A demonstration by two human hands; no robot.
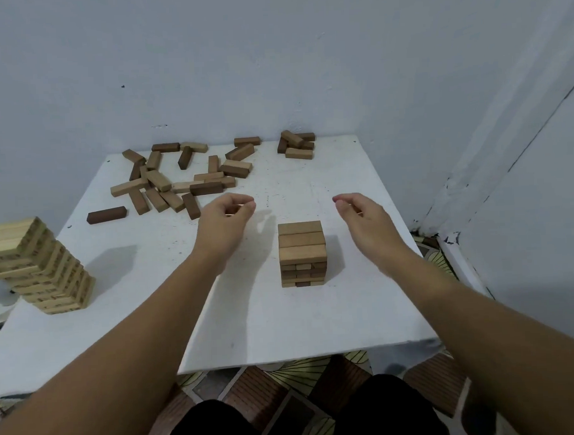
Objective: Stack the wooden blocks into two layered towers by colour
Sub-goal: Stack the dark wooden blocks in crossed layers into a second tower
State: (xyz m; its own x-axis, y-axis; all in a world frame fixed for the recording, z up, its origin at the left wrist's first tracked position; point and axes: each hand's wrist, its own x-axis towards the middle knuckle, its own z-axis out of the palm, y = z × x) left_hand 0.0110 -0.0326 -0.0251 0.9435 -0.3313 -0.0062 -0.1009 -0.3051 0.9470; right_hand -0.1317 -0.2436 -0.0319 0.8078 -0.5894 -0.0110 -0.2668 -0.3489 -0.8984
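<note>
On the table [365, 312] a short tower [302, 253] stands right of centre, a taller tower [39, 266] at the left edge, loose blocks [178, 179] scattered behind, a small heap [297, 145] far right.

A white table [316, 328] is set into a corner of pale grey walls [272, 53]. Patterned floor tiles [286, 378] and dark-clothed knees [383, 410] are seen nearer than the fingers.

Head view, downward (over table [217, 319])
</note>
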